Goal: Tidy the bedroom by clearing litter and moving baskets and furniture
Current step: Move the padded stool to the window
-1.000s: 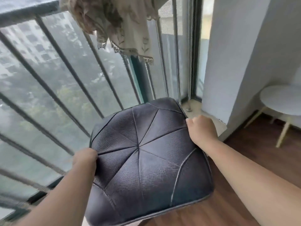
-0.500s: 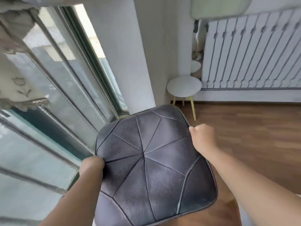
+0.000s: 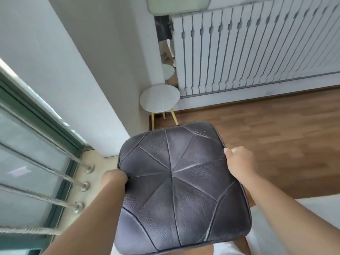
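Note:
A dark leather stool with a stitched, padded square seat fills the middle of the view, lifted off the floor. My left hand grips its left edge with the fingers curled under the seat. My right hand grips the right edge the same way. The stool's legs are hidden beneath the seat.
A small round white side table on yellow legs stands ahead in the corner by a white pillar. A white slatted panel lines the far wall. Window bars run along the left. Wooden floor lies to the right, white bedding at lower right.
The view has swung right from the barred window toward the room's corner. The stool stays held in both hands and now sits closer to the side table.

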`<control>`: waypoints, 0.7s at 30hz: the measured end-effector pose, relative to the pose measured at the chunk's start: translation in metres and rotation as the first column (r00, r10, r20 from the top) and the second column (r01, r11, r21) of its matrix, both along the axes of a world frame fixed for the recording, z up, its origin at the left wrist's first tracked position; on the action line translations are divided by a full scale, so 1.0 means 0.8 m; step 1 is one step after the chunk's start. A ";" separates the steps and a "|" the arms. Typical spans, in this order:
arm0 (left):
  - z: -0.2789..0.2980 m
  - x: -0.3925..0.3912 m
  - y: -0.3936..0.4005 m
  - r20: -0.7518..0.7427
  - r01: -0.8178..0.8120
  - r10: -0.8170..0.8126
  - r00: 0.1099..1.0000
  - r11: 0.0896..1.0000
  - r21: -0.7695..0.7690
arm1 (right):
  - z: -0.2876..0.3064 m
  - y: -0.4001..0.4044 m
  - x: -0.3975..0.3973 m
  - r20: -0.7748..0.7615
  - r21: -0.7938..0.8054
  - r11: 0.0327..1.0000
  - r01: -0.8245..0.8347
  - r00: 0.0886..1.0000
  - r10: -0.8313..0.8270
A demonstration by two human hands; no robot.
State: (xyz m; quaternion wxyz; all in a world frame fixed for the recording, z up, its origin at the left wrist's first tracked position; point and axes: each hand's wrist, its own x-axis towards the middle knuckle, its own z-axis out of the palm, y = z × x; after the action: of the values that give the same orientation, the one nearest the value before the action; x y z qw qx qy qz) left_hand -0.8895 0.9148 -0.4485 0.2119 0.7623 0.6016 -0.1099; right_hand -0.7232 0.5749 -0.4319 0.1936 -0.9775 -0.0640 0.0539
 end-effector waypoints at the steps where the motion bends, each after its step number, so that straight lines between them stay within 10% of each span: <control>1: -0.008 0.021 0.004 0.017 0.023 -0.023 1.000 1.000 -0.009 | -0.005 0.004 0.020 -0.015 -0.007 1.000 -0.001 1.000 0.001; 9: -0.043 0.175 0.016 0.111 -0.198 0.207 0.972 0.976 -0.089 | -0.056 0.041 0.205 -0.206 0.045 0.998 0.035 0.978 -0.025; 21: -0.103 0.308 0.085 -0.203 0.090 -0.101 0.974 0.994 -0.064 | -0.128 0.133 0.363 -0.270 0.079 0.994 0.076 0.961 -0.052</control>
State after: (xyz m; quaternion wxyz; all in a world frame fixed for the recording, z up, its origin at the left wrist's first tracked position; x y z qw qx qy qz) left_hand -0.6429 0.9830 -0.5309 0.1636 0.7687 0.5798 -0.2148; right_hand -0.4330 0.6811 -0.5346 0.2452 -0.9533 -0.0077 0.1763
